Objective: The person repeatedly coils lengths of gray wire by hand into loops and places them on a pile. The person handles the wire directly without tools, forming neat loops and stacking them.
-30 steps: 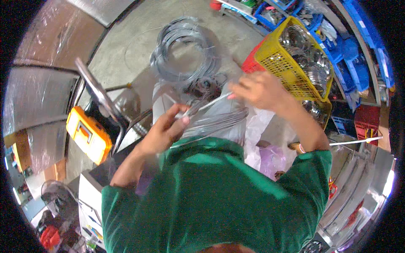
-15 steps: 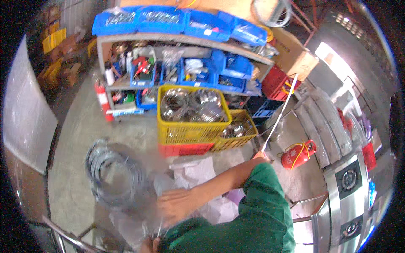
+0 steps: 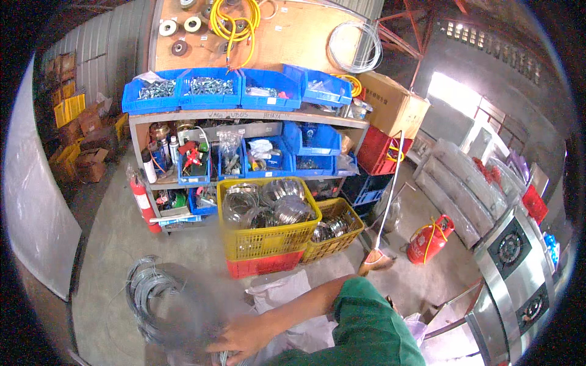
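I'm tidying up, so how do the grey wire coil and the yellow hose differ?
The coil is grey; the hose is bright yellow. The coil lies on the floor; the hose hangs against the board. The coil has many thin strands; the hose makes fewer, thicker loops. Both are wound round.

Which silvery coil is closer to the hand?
The low grey coil, just left of the right hand; the other silvery coil hangs high on the wooden board.
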### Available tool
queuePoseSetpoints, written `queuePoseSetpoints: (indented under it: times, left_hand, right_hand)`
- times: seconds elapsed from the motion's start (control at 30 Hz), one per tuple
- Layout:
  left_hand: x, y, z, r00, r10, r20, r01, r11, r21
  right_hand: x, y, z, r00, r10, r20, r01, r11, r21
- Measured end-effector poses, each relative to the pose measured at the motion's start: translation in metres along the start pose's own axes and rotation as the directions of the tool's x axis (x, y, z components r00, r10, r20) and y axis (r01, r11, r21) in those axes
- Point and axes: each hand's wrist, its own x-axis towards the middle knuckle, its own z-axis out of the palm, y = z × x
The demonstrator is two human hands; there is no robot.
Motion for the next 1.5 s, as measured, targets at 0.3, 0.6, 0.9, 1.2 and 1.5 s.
queuePoseSetpoints:
  times: [0.3, 0.6, 0.9, 1.2, 1.5]
  left_hand:
    - [0.008, 0.013, -0.019, 0.972, 0.139, -0.192, -0.184, 0.953, -0.242]
    - [0.027, 0.049, -0.057, 0.93, 0.307, -0.204, -0.352, 0.577, -0.737]
    - [0.025, 0.058, -0.049, 0.884, 0.458, -0.091, -0.465, 0.883, -0.069]
    - [0.011, 0.064, -0.04, 0.954, 0.297, 0.048, -0.298, 0.954, 0.032]
    - [-0.002, 0.048, -0.021, 0.911, 0.388, 0.138, -0.397, 0.917, 0.042]
  right_hand:
    - [0.003, -0.003, 0.001, 0.994, 0.101, -0.034, -0.103, 0.994, -0.039]
    - [0.018, -0.018, -0.013, 0.975, -0.041, -0.218, 0.019, 0.995, -0.102]
    - [0.03, -0.007, -0.022, 0.957, -0.078, -0.278, 0.04, 0.989, -0.14]
    - [0.031, 0.002, -0.037, 0.952, -0.121, -0.28, 0.037, 0.957, -0.286]
    - [0.04, 0.034, -0.048, 0.91, -0.291, -0.296, 0.13, 0.877, -0.462]
